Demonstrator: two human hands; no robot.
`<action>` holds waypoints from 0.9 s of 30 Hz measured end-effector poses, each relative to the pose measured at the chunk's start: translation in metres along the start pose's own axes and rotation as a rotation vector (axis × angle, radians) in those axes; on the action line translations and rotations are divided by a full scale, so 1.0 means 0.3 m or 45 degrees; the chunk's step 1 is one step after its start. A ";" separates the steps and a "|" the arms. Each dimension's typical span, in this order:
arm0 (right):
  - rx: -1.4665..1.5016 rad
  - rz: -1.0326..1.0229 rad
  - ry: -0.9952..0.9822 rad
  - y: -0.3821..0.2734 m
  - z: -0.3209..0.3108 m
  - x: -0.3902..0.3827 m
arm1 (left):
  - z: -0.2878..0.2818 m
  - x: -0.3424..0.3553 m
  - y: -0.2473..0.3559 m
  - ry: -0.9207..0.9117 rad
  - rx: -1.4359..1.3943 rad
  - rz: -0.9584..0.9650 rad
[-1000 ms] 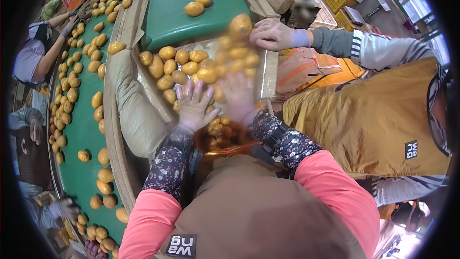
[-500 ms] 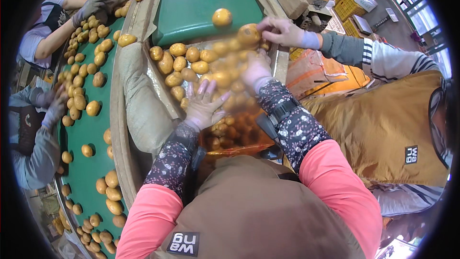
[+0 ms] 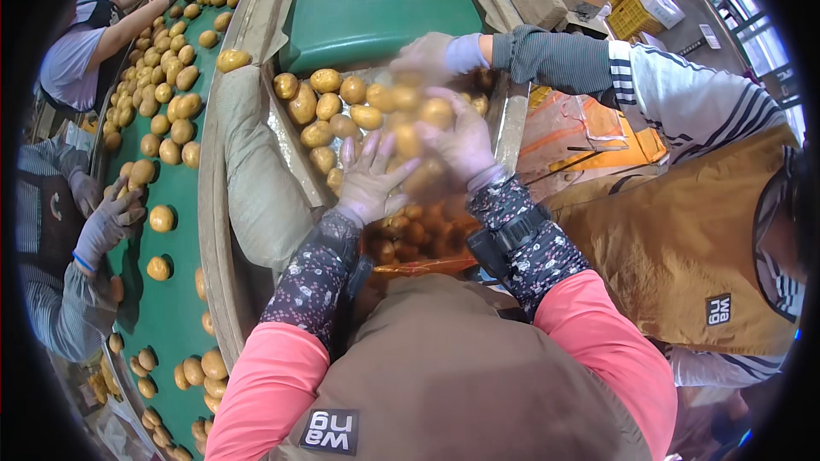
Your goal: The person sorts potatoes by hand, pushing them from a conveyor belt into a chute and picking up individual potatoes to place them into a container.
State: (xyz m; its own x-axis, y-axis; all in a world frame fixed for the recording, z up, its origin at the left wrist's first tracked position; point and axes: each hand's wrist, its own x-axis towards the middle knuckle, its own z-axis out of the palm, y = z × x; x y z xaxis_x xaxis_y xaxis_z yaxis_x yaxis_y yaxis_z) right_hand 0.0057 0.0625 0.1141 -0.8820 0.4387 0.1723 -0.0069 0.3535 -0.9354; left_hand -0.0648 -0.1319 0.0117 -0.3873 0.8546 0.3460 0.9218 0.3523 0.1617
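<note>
Both of my hands work among yellow potatoes (image 3: 325, 80) in a shallow metal tray. My left hand (image 3: 369, 180) lies open over the tray's lower middle, fingers spread beside the potatoes. At the right, my right hand (image 3: 459, 140) reaches up to several motion-blurred potatoes; its fingers are smeared, so whether it grips one is unclear. Below both hands, more potatoes sit in an orange-lined opening (image 3: 411, 265). A co-worker's hand (image 3: 423, 58), also blurred, is over the tray's top edge, above my right hand.
A green belt (image 3: 376, 8) ends above the tray, beside padded cloth (image 3: 260, 179). Another belt (image 3: 175, 324) carries potatoes at the left, with gloved co-workers (image 3: 109, 228) along it. A co-worker in an ochre apron (image 3: 649, 248) stands at right; yellow crates (image 3: 634, 17) stand behind.
My right hand has moved rightward, and my left slightly the same way. The co-worker's hand at the top has shifted left. Potatoes have shifted on both belts and in the tray.
</note>
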 end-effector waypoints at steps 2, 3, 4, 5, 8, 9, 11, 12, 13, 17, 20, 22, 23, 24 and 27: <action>0.167 0.000 0.006 0.005 0.001 -0.002 | -0.002 0.001 0.001 0.012 -0.024 0.005; 0.034 -0.030 -0.009 0.004 -0.002 -0.002 | -0.006 0.001 0.001 0.012 -0.026 -0.006; -0.100 -0.061 -0.024 0.004 -0.005 -0.001 | -0.010 0.000 0.001 0.013 -0.029 -0.017; -0.104 -0.061 -0.019 0.041 -0.001 -0.003 | -0.010 -0.003 0.000 0.015 -0.032 -0.013; -0.076 0.086 0.176 0.134 -0.018 0.015 | -0.016 0.007 0.012 -0.018 0.039 -0.007; 0.194 0.396 0.184 0.107 -0.039 0.033 | -0.016 0.006 0.009 -0.015 0.041 -0.010; 0.463 0.705 0.189 0.065 -0.054 0.067 | -0.017 0.002 0.007 0.004 0.027 -0.008; -0.013 0.459 0.203 0.051 -0.054 0.083 | -0.017 -0.001 0.007 0.005 0.025 -0.008; -0.484 0.202 0.209 0.045 -0.050 0.100 | -0.016 -0.004 0.008 0.000 0.029 -0.013; -0.768 -0.024 0.437 0.058 -0.005 0.122 | -0.015 -0.017 0.006 -0.007 0.041 -0.027; -1.005 0.015 0.396 0.125 -0.044 0.177 | 0.006 -0.008 0.004 -0.022 0.015 0.006; -0.801 0.266 0.302 0.047 -0.045 0.182 | 0.001 -0.021 -0.001 -0.016 0.047 0.017; -0.776 0.385 0.235 -0.001 -0.054 0.216 | 0.006 -0.009 -0.011 0.020 0.079 0.050; -0.737 0.474 0.276 0.020 -0.055 0.235 | 0.006 -0.011 -0.005 0.016 0.025 0.067; -0.870 0.506 0.088 -0.040 -0.064 0.220 | 0.016 -0.018 0.003 -0.033 -0.025 0.113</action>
State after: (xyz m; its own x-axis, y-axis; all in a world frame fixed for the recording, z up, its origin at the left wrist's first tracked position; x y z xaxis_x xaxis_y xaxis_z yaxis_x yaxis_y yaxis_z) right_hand -0.0433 0.1031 0.1425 -0.7264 0.6807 -0.0947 0.6126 0.5789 -0.5381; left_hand -0.0617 -0.1344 0.0056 -0.3033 0.8918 0.3356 0.9519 0.2674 0.1495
